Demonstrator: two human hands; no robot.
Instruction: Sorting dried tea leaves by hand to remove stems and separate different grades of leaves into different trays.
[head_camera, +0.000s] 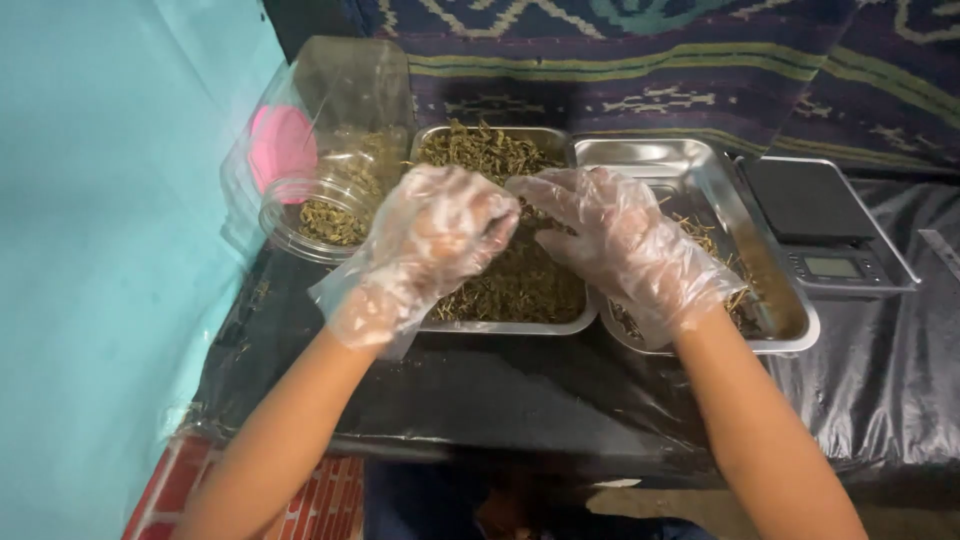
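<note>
Both of my hands wear loose clear plastic gloves. My left hand (430, 235) and my right hand (620, 235) meet over a steel tray (575, 325) heaped with dried green-brown herb (520, 285). Their fingertips pinch a small bit of the herb between them at the middle. A second steel tray (690, 165) to the right holds thin stems and scraps (715, 250) along its bottom; my right wrist hangs over it.
A clear plastic jar (330, 215) with some herb in it lies tilted at the left, a pink lid (280, 145) behind it. A small digital scale (825, 225) sits at the right. Black plastic sheet (500, 390) covers the table; a turquoise wall (100, 250) stands at the left.
</note>
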